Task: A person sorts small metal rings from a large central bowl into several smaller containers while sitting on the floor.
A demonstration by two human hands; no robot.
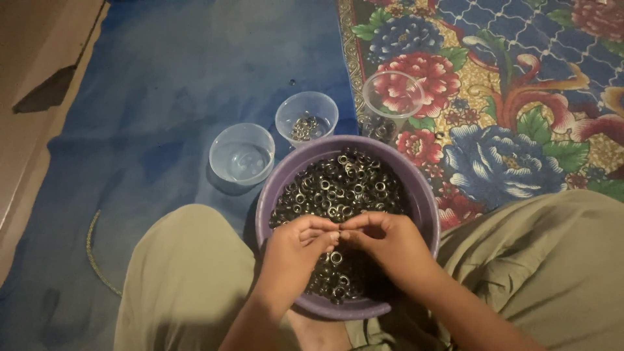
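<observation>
A purple bowl [422, 195] sits on the floor between my knees, filled with several small dark metal rings [338, 185]. My left hand [296, 250] and my right hand [387, 240] hover over the near half of the bowl. Their fingertips meet at the middle and pinch a small ring between them; the piece itself is too small to make out clearly.
Three clear plastic cups stand beyond the bowl: one [242, 155] looks bare inside, the middle cup [306, 118] holds a few rings, and the tilted cup [392, 101] holds some too. A blue mat [162, 84] and a flowered cloth [520, 97] cover the floor. My knees [182, 273] flank the bowl.
</observation>
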